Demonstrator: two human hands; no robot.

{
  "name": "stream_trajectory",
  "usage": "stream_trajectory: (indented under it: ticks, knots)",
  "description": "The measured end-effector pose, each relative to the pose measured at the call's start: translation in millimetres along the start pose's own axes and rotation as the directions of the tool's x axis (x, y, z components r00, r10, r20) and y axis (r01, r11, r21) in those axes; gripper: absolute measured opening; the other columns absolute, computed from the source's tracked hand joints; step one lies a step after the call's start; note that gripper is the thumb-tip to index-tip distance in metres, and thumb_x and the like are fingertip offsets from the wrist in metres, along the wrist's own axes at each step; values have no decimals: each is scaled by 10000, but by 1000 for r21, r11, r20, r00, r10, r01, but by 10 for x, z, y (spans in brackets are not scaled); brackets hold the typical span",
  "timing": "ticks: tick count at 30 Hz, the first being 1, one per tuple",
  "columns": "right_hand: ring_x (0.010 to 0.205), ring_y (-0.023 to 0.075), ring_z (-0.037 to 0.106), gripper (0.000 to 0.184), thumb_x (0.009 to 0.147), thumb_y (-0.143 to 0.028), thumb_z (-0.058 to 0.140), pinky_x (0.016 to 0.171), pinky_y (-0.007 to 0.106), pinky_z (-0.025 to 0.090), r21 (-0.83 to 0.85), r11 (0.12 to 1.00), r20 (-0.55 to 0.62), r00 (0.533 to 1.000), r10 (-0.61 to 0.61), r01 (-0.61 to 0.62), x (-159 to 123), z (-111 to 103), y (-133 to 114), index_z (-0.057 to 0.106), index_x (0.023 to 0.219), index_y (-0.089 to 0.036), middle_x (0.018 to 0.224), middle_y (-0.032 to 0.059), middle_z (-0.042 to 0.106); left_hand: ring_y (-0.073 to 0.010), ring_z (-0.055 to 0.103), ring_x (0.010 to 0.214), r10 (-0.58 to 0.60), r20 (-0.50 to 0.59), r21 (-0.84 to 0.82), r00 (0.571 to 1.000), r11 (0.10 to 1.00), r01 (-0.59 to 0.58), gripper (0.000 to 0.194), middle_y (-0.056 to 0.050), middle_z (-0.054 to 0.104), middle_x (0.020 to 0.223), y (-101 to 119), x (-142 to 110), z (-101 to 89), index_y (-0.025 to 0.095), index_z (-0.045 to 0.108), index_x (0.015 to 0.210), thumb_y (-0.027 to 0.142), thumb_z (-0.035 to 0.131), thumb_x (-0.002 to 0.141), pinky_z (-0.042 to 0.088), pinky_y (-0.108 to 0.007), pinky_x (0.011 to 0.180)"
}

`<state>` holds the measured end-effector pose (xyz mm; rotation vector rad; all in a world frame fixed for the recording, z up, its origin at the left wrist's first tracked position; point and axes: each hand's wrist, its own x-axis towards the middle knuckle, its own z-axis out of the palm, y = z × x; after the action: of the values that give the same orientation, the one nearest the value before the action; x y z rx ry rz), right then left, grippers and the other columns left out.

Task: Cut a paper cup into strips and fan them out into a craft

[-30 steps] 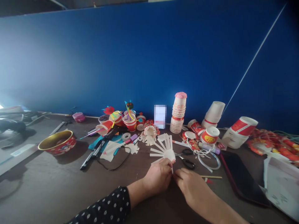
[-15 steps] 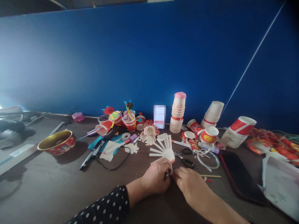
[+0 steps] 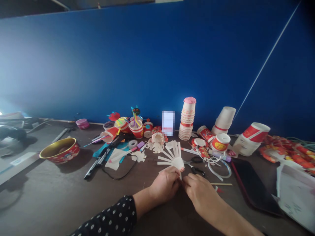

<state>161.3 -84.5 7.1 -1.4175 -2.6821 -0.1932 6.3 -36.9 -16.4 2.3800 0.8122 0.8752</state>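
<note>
A white paper cup cut into strips (image 3: 178, 161) lies with its strips fanned out over the dark table. My left hand (image 3: 165, 184) is closed on the cup's near edge, fingers curled and pressed together. Right beside it, my right hand (image 3: 199, 190) pinches at the near end of the same cup; its fingertips are partly hidden. Black-handled scissors (image 3: 197, 170) lie just beyond my right hand. A thin wooden stick (image 3: 223, 184) and a red-and-white scrap (image 3: 218, 189) rest to its right.
A gold-lined bowl (image 3: 61, 156) stands on the left. Decorated paper cups (image 3: 136, 130), a tall cup stack (image 3: 186, 126) and more cups (image 3: 248, 147) line the blue partition (image 3: 152, 59). A dark phone (image 3: 254, 188) lies at right; markers, tape and paper scraps are scattered about.
My right hand has shifted very slightly and its fingers sit a little higher against the cup. My left hand and the other things are nearly unchanged.
</note>
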Motion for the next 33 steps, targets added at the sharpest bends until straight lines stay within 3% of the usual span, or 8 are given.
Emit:
stream_trajectory:
  ticks: [9,16,25,30,33]
  knots:
    - [754,173,488,175,787,-56,501,679,319,305,-94,996,-77,997,-6,-1,5,72,-13,651,796,-147,799,43,606,-154,567,782,5,-5,6,1000,1000,-5,150,-61,620,828,-46,-4,40,143,594,650,33,493,643,453,-240,710]
    - [783,178,494,176,793,-72,510,692,318,317,-69,998,-55,998,6,-10,9,72,0,656,840,-159,842,43,615,-142,561,756,-14,-28,-11,1000,1000,14,146,-54,619,805,-79,-8,57,145,602,663,52,496,702,449,-234,700]
    - [939,222,472,298,809,-54,414,803,334,344,-1,999,0,999,43,-43,4,34,26,653,968,-134,1112,103,570,-161,569,778,28,-35,53,999,998,-26,172,-74,618,803,-74,5,74,133,604,700,48,455,709,457,-254,713]
    - [852,174,498,380,774,-14,387,782,269,363,186,974,66,991,115,-125,-29,-75,50,616,1033,-170,919,67,594,-153,551,739,30,-27,98,999,995,-27,163,-72,598,780,-61,25,63,140,578,686,111,445,775,446,-247,676]
    - [850,174,501,342,762,-17,404,764,263,365,195,974,89,991,102,-118,-27,-112,31,630,970,-166,894,59,600,-152,541,746,34,-14,100,999,994,-33,143,-68,587,790,-73,22,64,146,560,674,105,454,761,437,-240,677]
